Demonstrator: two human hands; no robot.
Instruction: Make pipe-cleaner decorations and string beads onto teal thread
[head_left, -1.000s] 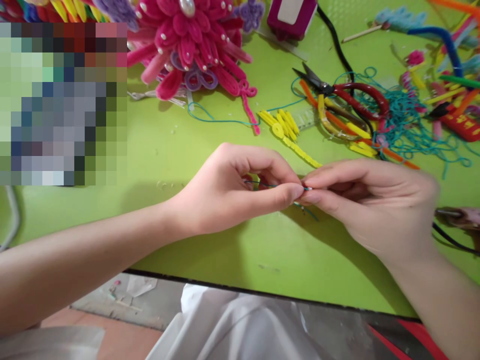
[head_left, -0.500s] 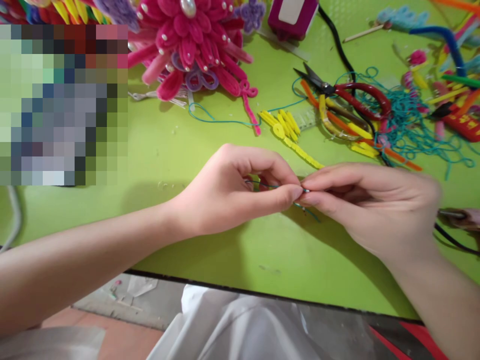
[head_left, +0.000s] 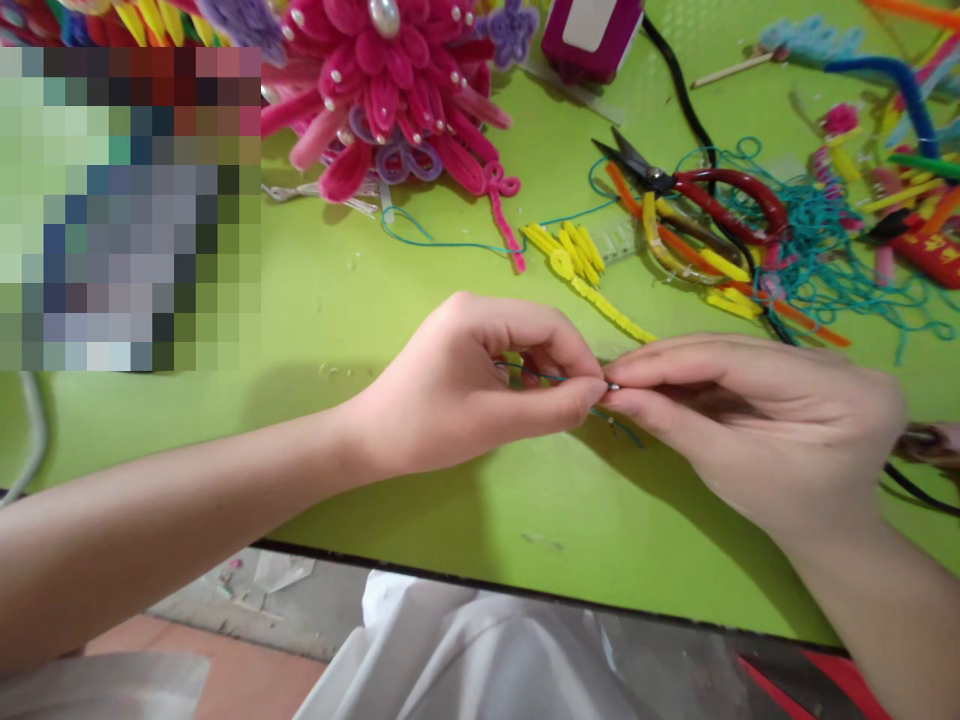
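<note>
Above the green table (head_left: 420, 530) both my hands meet, fingertips nearly touching. My left hand (head_left: 510, 385) pinches a thin teal thread (head_left: 630, 432), part of which crosses behind its curled fingers while an end hangs below. A tiny shiny piece (head_left: 613, 386) shows between the two sets of fingertips. Thumb and forefinger of my right hand (head_left: 765, 430) close on that small piece, mostly hidden by the fingers. Just beyond the hands lies a yellow fuzzy strip (head_left: 607, 312).
Red-handled scissors (head_left: 720, 195) rest by a tangle of teal thread (head_left: 825, 250) and pipe cleaners at the right. A large pink fuzzy flower (head_left: 382, 80) and a purple box (head_left: 589, 40) stand at the back. A black cable (head_left: 679, 75) runs between.
The hands hold the same pinch, with my right hand shifted slightly right and down. The whole view has moved a little. Slightly more of the small shiny piece shows.
</note>
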